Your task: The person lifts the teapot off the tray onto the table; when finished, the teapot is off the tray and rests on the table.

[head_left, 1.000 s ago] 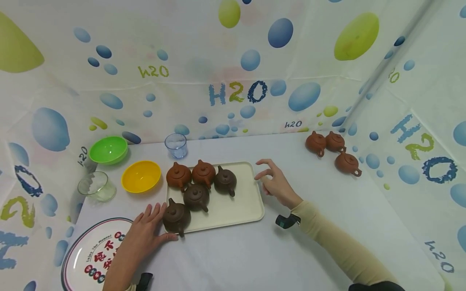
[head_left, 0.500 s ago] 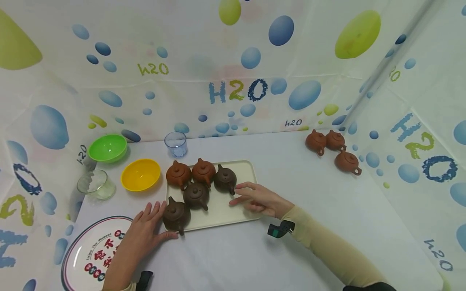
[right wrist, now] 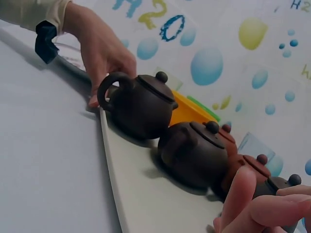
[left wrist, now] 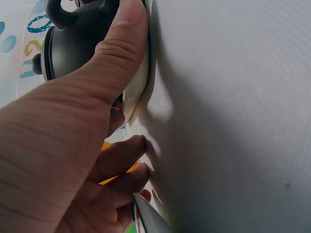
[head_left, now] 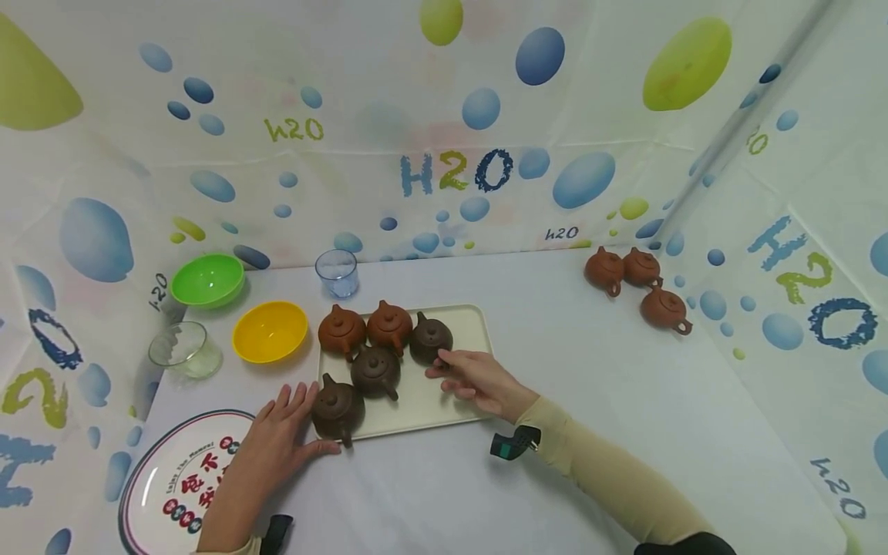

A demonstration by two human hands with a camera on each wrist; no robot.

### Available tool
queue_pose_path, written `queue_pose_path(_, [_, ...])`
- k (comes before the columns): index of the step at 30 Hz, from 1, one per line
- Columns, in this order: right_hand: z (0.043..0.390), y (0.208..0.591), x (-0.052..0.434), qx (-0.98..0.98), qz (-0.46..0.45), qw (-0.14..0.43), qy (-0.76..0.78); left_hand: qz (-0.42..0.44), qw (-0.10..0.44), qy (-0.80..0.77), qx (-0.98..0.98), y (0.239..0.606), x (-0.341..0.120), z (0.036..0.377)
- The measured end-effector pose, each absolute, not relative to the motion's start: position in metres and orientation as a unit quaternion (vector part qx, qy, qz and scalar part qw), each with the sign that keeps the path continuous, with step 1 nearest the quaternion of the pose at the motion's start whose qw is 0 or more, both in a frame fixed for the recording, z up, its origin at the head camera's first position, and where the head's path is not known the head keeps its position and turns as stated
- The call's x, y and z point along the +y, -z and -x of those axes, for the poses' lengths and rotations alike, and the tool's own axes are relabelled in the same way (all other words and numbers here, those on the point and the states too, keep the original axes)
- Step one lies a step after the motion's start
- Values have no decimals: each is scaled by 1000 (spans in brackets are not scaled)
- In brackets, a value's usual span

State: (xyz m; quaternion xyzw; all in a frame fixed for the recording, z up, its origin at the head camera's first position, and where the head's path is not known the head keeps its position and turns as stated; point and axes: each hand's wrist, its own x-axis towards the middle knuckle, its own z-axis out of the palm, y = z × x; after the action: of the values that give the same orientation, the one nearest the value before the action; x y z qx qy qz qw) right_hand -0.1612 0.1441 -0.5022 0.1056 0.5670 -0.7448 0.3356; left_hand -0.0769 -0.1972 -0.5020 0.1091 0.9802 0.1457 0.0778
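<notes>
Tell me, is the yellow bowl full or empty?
Empty. The head view looks down into the yellow bowl and shows only its bare yellow inside.

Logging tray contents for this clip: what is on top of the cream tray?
The cream tray carries five teapots: two reddish at the back, three dark brown. The right hand hovers over it, hiding some surface.

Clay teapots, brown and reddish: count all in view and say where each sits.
8. Five stand on the cream tray: reddish, reddish, dark, dark, dark. Three reddish ones sit far right. None seems hidden.
</notes>
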Motion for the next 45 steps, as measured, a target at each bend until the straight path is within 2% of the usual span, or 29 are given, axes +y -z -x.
queue_pose_path(7, [160, 506, 141, 567, -124, 315, 751, -107, 84, -146, 980, 502, -197, 77])
queue_pose_path(19, [156, 503, 141, 573, -117, 310, 749, -116, 63, -142, 981, 502, -197, 76])
queue_pose_path(23, [156, 504, 141, 573, -116, 313, 749, -112, 72, -140, 981, 502, -197, 76])
queue_pose_path(45, [150, 502, 146, 592, -74, 293, 747, -116, 68, -142, 981, 499, -198, 76])
